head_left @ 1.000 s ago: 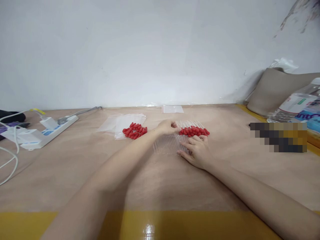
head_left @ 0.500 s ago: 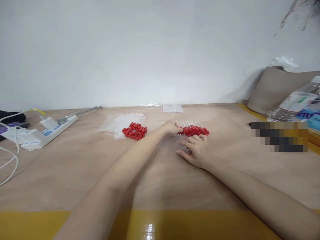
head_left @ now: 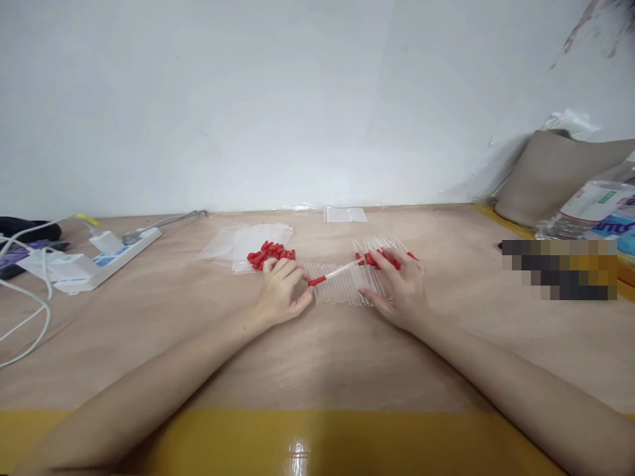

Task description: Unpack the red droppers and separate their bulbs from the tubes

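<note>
My left hand [head_left: 285, 291] is closed, pinching the red bulb end of a dropper [head_left: 340, 270] between thumb and fingers. The dropper's clear tube slants up to the right, its far end close to my right fingertips. My right hand [head_left: 407, 291] has its thumb and fingers apart. Those fingers lie over a row of red-bulbed droppers [head_left: 389, 242], partly covering the bulbs, and the thumb touches a row of clear tubes [head_left: 342, 294] on the table. Just behind my left hand is a pile of loose red rubber bulbs [head_left: 270, 252].
Clear plastic bags [head_left: 238, 246] lie under and beside the bulb pile. A small white packet [head_left: 346, 215] is near the wall. A power strip [head_left: 106, 264] with white cables stands left. At right are a blurred dark object [head_left: 558, 270], a water bottle [head_left: 585, 210] and a grey-brown bag [head_left: 550, 178].
My left hand has moved left and toward me from the red-bulbed row, and now holds a dropper over the clear tubes. My right hand has shifted slightly up, its fingers over the bulbs.
</note>
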`<state>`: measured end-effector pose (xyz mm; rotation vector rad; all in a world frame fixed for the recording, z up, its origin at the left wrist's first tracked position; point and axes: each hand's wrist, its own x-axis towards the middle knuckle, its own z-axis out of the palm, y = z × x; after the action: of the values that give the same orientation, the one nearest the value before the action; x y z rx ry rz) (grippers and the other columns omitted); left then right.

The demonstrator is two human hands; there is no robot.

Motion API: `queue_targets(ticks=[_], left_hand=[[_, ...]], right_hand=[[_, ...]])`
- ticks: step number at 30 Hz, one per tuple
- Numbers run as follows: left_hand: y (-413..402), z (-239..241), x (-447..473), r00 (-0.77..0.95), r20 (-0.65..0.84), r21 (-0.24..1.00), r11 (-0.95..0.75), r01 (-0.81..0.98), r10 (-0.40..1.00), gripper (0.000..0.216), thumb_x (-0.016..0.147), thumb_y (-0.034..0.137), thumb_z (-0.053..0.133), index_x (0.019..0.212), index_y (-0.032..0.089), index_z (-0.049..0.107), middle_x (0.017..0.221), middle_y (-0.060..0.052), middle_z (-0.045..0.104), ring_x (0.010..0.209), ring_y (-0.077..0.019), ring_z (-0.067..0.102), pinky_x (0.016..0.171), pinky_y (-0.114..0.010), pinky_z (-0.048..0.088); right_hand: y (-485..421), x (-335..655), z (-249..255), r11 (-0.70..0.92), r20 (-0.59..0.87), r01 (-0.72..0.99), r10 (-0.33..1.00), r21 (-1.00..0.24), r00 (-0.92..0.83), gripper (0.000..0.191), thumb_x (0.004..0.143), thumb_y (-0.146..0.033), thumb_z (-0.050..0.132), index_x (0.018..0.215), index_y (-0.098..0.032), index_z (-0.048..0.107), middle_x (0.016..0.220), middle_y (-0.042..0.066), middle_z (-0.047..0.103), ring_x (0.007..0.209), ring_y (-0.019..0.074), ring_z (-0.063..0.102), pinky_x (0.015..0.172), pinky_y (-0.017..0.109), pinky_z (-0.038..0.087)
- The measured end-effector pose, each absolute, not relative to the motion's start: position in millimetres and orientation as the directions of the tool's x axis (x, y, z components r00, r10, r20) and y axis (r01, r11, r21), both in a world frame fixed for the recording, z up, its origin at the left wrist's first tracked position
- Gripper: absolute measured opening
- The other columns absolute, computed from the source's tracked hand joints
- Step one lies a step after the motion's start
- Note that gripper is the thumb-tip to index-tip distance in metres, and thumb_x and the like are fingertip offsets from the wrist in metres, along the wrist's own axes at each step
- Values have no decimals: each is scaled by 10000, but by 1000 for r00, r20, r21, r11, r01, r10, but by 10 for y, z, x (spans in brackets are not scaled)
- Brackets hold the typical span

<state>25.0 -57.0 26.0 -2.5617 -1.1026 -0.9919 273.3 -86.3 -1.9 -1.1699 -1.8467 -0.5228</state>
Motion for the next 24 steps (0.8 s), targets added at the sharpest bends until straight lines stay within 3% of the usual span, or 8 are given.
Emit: queue_targets(ticks=[4, 7, 14, 20, 24], left_hand=[[-640, 128, 192, 524, 716, -9, -745, 666, 460, 87, 723, 265, 542, 764, 191, 563, 773, -30, 625, 752, -176, 540, 799, -388, 305], [-634, 96, 207, 571, 713, -72, -768, 637, 407, 82, 726, 260, 546, 776, 200, 572, 767, -20, 637, 747, -175, 555, 805, -391, 302], [-654, 100, 202, 580, 738, -118, -780, 614, 344, 73, 732, 253, 551, 781, 206, 577, 768, -17, 646, 736, -172, 559, 801, -392, 312], [-671, 95, 314, 608, 701, -59, -820, 570, 373, 280, 747, 323, 572, 1009, 224, 576, 992, -66, 625, 913, -210, 544, 873, -426, 306], [-653, 78, 378, 663, 666, -84, -850, 521, 341, 157, 790, 310, 558, 924, 243, 606, 888, -23, 654, 871, -176, 542, 888, -405, 301]], right_hand=[[-889, 2689, -6, 524, 795, 851, 494, 50, -351, 382, 797, -389, 538, 1154, -254, 524, 1128, 79, 559, 1061, 231, 471, 944, 447, 226], [-884, 2671, -25, 550, 768, 830, 493, 90, -409, 255, 818, -324, 527, 1060, -271, 586, 1000, 36, 629, 1003, 205, 497, 951, 457, 191], [-897, 2613, -38, 609, 706, 786, 512, 103, -489, 190, 840, -275, 496, 983, -260, 620, 688, -21, 613, 766, 135, 494, 928, 423, 191], [-923, 2520, -33, 629, 675, 776, 553, 47, -489, 197, 859, -255, 443, 807, -211, 629, 642, -18, 581, 717, 124, 474, 913, 396, 197], [-927, 2494, -38, 637, 647, 771, 584, 11, -491, 247, 869, -231, 400, 724, -184, 595, 615, -14, 569, 703, 124, 468, 907, 393, 192]])
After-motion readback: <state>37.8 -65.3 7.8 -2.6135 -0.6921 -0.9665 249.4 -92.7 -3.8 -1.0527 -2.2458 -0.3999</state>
